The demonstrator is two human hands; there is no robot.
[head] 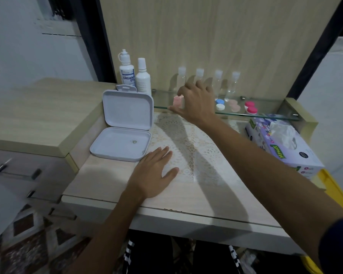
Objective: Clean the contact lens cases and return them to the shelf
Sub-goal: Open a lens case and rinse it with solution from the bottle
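Note:
On the glass shelf [265,115] lie a blue-and-white lens case [219,104], a pale pink lens case [234,106] and a red-pink lens case [250,108]. My right hand [196,101] reaches over the shelf's left part and pinches a small light pink lens case [176,101] between thumb and fingers. My left hand [154,171] rests flat, fingers straight, on the lace mat [196,155] of the desk, just right of the open white box [125,133].
Two white solution bottles [134,76] stand behind the box. Several small clear bottles [218,82] line the back of the shelf. A tissue box [281,145] sits at the right under the shelf end. A drawer cabinet [28,155] stands at the left.

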